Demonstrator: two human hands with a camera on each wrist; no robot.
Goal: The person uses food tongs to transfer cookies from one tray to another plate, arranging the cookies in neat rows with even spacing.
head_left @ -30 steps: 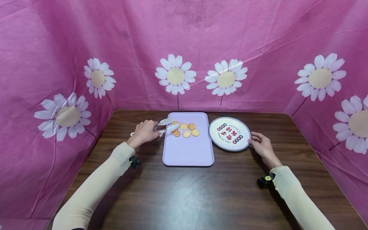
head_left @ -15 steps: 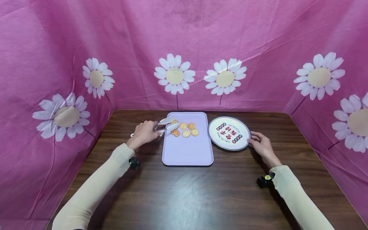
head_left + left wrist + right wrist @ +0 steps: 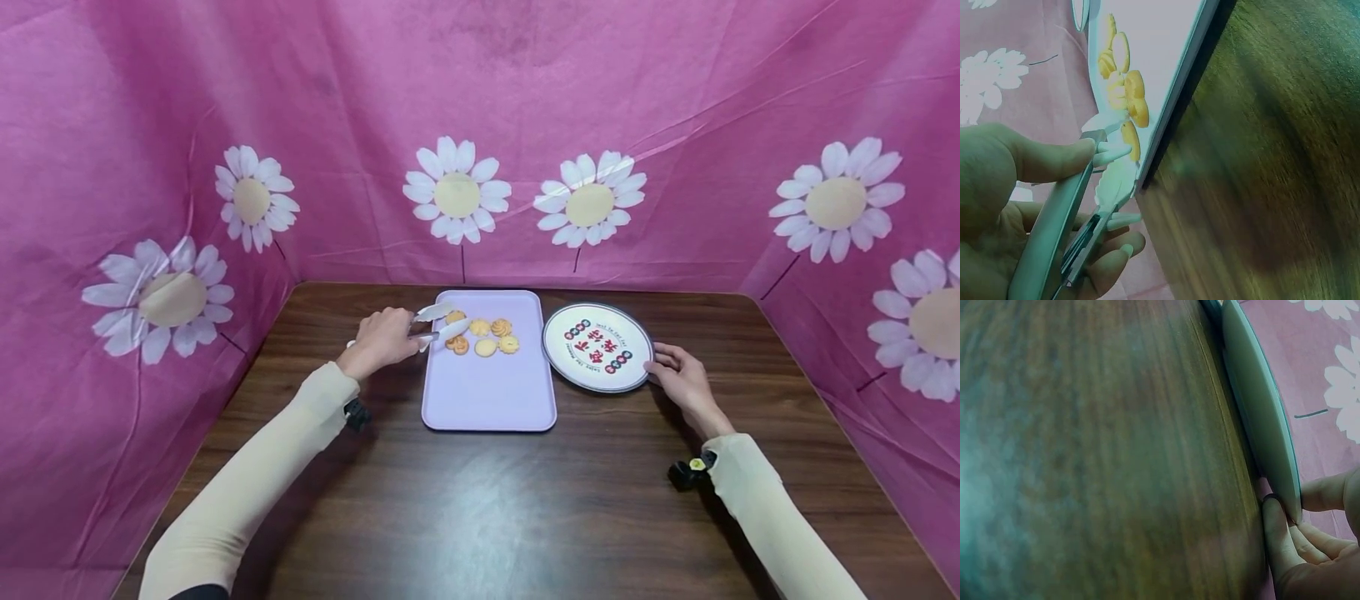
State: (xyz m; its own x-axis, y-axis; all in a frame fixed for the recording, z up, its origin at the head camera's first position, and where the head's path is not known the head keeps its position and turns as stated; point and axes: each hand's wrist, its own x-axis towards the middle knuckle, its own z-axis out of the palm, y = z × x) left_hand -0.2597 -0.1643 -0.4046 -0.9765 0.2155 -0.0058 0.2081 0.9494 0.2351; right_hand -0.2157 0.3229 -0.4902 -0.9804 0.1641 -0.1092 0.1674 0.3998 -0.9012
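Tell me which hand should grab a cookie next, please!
Probably the left hand: it holds the tongs, spread open right by the cookies. The right hand grips the plate at its edge, farther from the cookies.

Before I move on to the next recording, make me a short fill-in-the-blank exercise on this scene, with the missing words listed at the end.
1. The left hand holds a pair of white-tipped ____.
2. The right hand grips the rim of a round white plate whose largest characters are ____.
3. The small golden cookies lie on a rectangular tray coloured pale ____.
4. Behind the brown wooden table, the cloth with white flowers is ____.

Missing words: tongs; red; purple; pink.
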